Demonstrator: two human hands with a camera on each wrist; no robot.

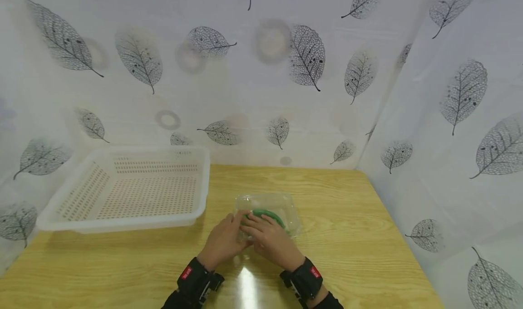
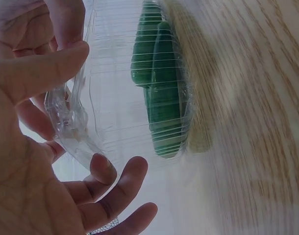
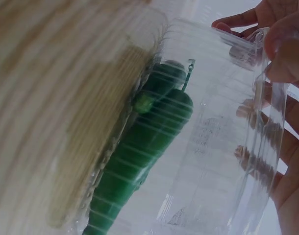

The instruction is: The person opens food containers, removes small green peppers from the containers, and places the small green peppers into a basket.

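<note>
A clear plastic box (image 1: 286,203) sits on the table in front of me, with long green peppers (image 1: 267,214) inside. Through its ribbed wall in the left wrist view, the peppers (image 2: 165,93) lie side by side near the bottom. The right wrist view shows one pepper (image 3: 144,139) with a thin stem. My left hand (image 1: 224,237) grips the near rim, its thumb (image 2: 66,63) pressed on the plastic edge. Close beside it, my right hand (image 1: 277,245) holds the same rim between thumb and fingers, overlapping the peppers in the head view.
A white perforated basket (image 1: 202,188) stands to the left on the wooden table (image 1: 343,223). A leaf-patterned white sheet (image 1: 253,86) hangs behind the table and along its right side. Black devices are strapped to both wrists.
</note>
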